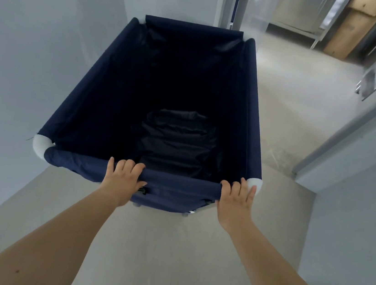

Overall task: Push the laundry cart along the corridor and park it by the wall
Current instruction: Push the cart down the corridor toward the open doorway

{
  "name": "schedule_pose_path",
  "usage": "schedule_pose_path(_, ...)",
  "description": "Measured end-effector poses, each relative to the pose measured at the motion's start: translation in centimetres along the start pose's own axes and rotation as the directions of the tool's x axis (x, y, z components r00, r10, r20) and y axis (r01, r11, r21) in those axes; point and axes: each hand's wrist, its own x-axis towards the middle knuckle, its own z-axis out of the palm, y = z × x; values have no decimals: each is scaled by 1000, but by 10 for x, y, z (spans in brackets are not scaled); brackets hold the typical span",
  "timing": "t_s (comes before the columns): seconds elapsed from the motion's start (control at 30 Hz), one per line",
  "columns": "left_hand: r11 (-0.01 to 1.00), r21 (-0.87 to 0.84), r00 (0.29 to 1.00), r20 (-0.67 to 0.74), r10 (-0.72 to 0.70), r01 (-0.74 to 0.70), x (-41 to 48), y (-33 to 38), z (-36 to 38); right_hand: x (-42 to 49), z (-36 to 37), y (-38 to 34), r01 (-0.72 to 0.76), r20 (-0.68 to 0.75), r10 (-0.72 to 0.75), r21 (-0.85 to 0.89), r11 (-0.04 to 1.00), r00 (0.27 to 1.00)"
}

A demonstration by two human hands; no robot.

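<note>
The laundry cart (pixel 250 117) is a deep navy fabric bin on a frame with white corner joints, standing lengthwise in front of me. Its left side runs close along the pale wall (pixel 27 49), and its far end nearly meets the wall ahead. A dark folded bundle (pixel 177 141) lies at the bottom. My left hand (pixel 121 179) grips the near rim left of centre, fingers curled over it. My right hand (pixel 235 199) grips the same rim by the near right corner.
Grey floor (pixel 289 108) opens to the right of the cart toward a doorway. Metal shelving (pixel 297 15) and cardboard boxes (pixel 355 25) stand at the far end. A metal door frame (pixel 340 141) and a wall corner jut in on the right.
</note>
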Motion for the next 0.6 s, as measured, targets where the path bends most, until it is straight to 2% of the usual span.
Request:
schedule_pose_path(0.27, 996, -17, 994, -74, 81, -82, 9, -16, 3, 2, -5, -17, -74, 6, 75, -55, 996, 997)
schedule_pose_path(0.33, 987, -42, 981, -121, 149, -155, 11, -24, 2, -1, -7, -26, -120, 25, 122, -69, 990, 992)
schedule_pose_path(0.43, 956, -30, 951, -114, 287, -292, 16, -64, 1, -4, -5, -49, -181, -24, 181, -17, 983, 983)
schedule_pose_path(0.5, 962, -15, 959, -86, 270, -272, 14, -106, 4, -10, -2, -75, -171, -41, 173, 55, 984, 984)
schedule_pose_path(0.6, 972, -11, 966, -121, 230, -233, 7, -158, 6, -10, 6, -119, -155, -53, 162, 115, 981, 985)
